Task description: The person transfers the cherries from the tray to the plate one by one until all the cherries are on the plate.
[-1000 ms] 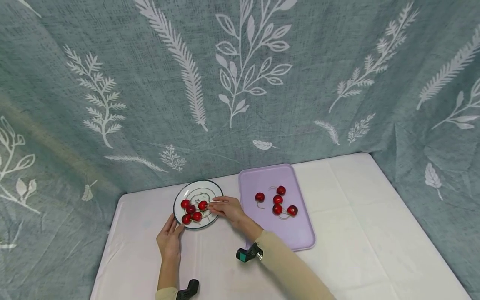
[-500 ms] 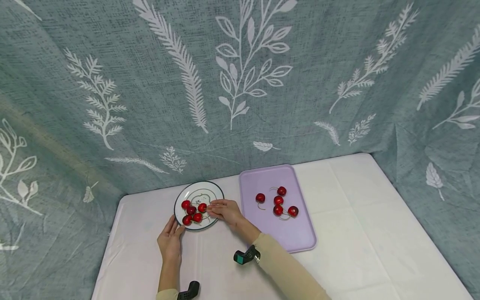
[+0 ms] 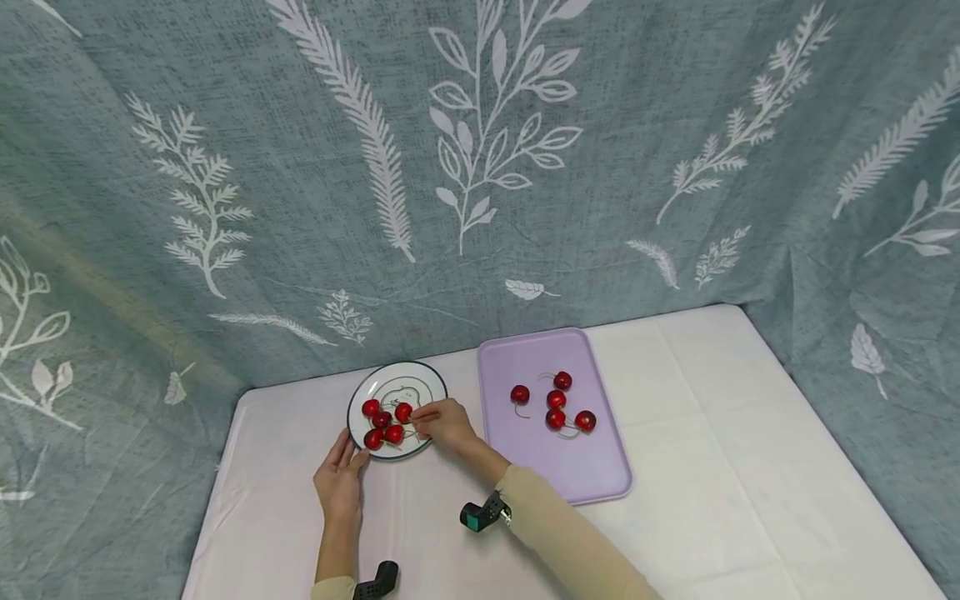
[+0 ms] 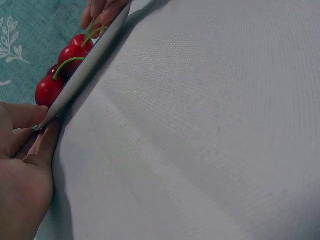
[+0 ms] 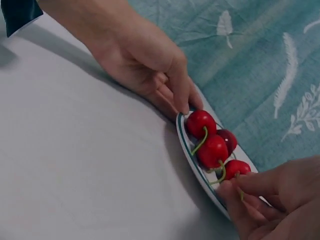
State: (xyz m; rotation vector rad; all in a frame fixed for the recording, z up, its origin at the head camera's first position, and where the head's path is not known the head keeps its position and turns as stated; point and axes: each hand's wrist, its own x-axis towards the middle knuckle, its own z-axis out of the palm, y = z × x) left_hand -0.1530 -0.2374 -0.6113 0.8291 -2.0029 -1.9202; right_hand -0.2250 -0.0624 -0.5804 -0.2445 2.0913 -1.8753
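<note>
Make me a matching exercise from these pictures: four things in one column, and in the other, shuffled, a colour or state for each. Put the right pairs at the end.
Column one
1. Left hand
2. Right hand
3. Plate
4. Rectangular tray

Column two
A. Lilac
B. Gripping the plate's edge
C. Pinching a cherry stem
D. White with a dark rim

Right pairs: 1-B, 2-C, 3-D, 4-A

Red cherry (image 5: 236, 169), stem (image 5: 241, 192) in the right grip (image 5: 280, 202)
</note>
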